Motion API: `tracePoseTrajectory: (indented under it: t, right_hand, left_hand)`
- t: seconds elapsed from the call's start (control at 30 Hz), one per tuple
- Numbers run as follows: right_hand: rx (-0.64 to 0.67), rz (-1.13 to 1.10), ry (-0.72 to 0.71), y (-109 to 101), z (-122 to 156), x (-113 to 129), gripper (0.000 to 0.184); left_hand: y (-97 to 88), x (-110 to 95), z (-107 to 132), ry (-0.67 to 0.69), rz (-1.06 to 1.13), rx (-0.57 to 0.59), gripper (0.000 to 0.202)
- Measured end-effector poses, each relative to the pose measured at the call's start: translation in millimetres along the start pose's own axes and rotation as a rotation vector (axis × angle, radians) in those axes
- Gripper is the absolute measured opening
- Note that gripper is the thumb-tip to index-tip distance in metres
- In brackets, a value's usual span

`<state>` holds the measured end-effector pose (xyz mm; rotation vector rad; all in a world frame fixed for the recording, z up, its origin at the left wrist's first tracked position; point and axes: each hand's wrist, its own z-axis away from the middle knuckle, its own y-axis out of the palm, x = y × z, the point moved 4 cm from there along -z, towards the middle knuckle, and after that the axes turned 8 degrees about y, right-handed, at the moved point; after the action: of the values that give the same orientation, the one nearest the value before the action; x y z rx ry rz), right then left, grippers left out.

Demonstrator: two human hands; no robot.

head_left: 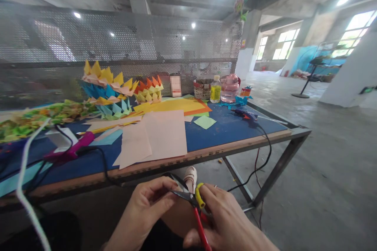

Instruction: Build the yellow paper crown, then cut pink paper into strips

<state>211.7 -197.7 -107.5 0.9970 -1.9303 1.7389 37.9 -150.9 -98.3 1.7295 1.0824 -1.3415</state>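
Note:
Below the table's front edge, my right hand (226, 219) grips a pair of scissors (194, 204) with red handles and a yellow loop. Their dark blades point left toward my left hand (147, 208). That hand's fingers are pinched together at the blade tips, and what they hold is too small to make out. Both hands hover over my lap, just in front of the blue-topped table (235, 129). Pale pink paper sheets (156, 137) lie on the table nearest my hands.
Folded paper crowns (108, 82) (149, 90), yellow and orange sheets (179, 106), a green square (204, 121), a pink glue gun (73, 147), a blue glue gun (246, 115) with cable, bottles (215, 89) and a jar (229, 88) sit on the table. A perforated metal screen (118, 47) backs it. Concrete floor opens to the right.

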Motion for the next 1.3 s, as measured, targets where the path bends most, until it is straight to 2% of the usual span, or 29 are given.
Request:
tracePoseTrajectory:
  t: [0.23,0.5,0.67,0.83,0.93,1.07,1.13,1.3]
  right_hand:
    - [-0.025,-0.061,-0.03,0.4,-0.6,2.6,0.058]
    - [0.022,-0.028,0.043,-1.9,2.1,4.1,0.058]
    - [-0.008,-0.019,0.006,-3.5,3.1,4.5,0.054]
    - [-0.086,0.057,-0.021,-6.2,2.4,2.7,0.046]
    - [-0.203,0.147,0.02,-24.1,-1.9,0.1,0.04]
    - [-0.357,0.431,0.161,-66.1,-19.9,-9.3,0.021]
    - [-0.369,0.585,0.214,-88.3,-35.1,-13.9,0.012]
    - [-0.331,0.818,0.374,-131.7,-79.6,-26.6,0.017]
  left_hand:
    - [0.0,-2.7,0.6,0.026,-0.022,-0.001,0.008]
    - [6.1,-8.7,2.7,0.019,0.06,-0.009,0.004]
    - [9.1,-13.0,3.9,0.004,0.009,-0.03,0.008]
    - [6.4,-8.4,2.2,-0.035,-0.009,-0.057,0.012]
    - [0.1,-6.5,-0.9,-0.057,-0.054,-0.084,0.022]
    - [-12.9,-10.5,-7.8,-0.082,-0.073,-0.113,0.032]
    - [-20.6,-14.8,-13.7,-0.089,-0.057,-0.101,0.032]
    - [-45.5,-33.1,-35.4,-0.066,-0.004,-0.168,0.03]
